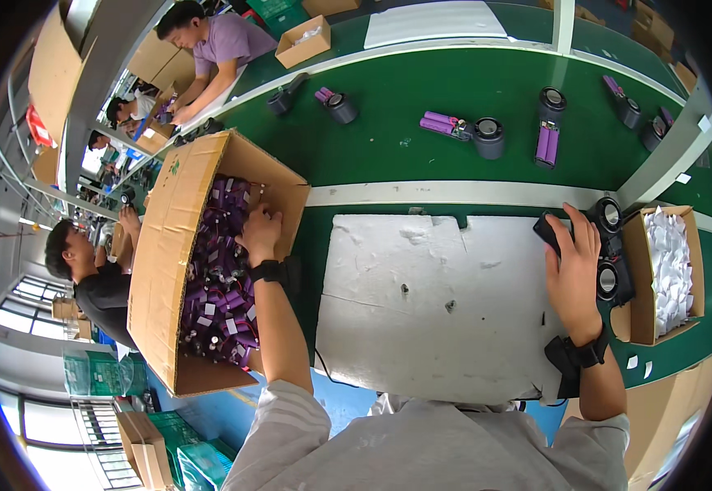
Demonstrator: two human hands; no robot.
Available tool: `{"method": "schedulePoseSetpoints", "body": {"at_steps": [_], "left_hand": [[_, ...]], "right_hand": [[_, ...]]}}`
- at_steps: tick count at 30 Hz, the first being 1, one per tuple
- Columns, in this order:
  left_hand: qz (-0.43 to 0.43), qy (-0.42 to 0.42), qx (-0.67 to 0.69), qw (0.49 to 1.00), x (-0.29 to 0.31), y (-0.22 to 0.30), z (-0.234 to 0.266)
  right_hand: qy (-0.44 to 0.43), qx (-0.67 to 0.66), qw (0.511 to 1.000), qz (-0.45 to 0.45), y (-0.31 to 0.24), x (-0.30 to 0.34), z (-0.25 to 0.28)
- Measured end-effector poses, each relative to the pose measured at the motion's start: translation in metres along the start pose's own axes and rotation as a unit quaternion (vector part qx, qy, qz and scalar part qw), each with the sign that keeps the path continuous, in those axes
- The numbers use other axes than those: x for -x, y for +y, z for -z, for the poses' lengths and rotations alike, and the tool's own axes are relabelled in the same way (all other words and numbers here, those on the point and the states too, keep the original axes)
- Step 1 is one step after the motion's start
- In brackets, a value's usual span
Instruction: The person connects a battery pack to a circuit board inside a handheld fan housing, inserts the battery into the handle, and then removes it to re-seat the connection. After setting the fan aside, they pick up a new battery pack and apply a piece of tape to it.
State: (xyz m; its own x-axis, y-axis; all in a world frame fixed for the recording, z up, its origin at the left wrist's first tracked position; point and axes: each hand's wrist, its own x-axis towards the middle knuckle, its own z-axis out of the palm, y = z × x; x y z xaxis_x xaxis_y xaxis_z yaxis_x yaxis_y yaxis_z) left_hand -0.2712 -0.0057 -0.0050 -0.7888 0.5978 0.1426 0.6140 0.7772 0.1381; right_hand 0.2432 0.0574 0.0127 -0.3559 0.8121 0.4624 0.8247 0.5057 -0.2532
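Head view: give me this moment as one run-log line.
left hand: among purple battery packs in cardboard box | right hand: at black part near white foam board | far right: open carton of white slips

Shirt: pale grey, is covering the torso
Sleeves: are ending short
Left wristband: is showing black
Right wristband: is showing black, with a broad flap

the left box is coloured brown, its battery packs purple with white patches. the near foam board is tinted white, flecked dark. the far worktop is coloured green, the right-hand slips white.
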Motion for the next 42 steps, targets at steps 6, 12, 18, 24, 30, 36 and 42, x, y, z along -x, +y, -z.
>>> {"method": "schedulePoseSetpoints", "body": {"at_steps": [6,12,18,24,30,36,42], "left_hand": [[-0.097,0.001,0.196,0.976,0.021,0.012,0.023],[-0.248,-0.263,0.510,0.781,0.167,0.114,0.094],[-0.368,-0.338,0.457,0.736,0.167,0.183,0.100],[-0.170,0.033,0.426,0.888,-0.095,0.214,0.001],[0.057,0.109,0.276,0.953,-0.186,0.209,-0.044],[0.009,0.112,0.168,0.979,-0.273,0.184,-0.094],[-0.101,0.117,0.243,0.958,-0.310,0.170,-0.100]], "right_hand": [[0.046,-0.225,0.972,0.043,0.000,0.009,0.009],[-0.210,-0.709,0.653,-0.166,-0.051,0.022,0.005],[-0.221,-0.801,0.466,-0.305,-0.016,0.028,-0.026],[-0.257,-0.775,0.495,-0.299,-0.044,0.012,-0.017],[-0.265,-0.741,0.528,-0.321,-0.033,0.015,-0.023],[-0.291,-0.702,0.573,-0.306,-0.038,0.003,-0.019],[-0.309,-0.703,0.566,-0.299,-0.034,0.000,-0.019]]}}
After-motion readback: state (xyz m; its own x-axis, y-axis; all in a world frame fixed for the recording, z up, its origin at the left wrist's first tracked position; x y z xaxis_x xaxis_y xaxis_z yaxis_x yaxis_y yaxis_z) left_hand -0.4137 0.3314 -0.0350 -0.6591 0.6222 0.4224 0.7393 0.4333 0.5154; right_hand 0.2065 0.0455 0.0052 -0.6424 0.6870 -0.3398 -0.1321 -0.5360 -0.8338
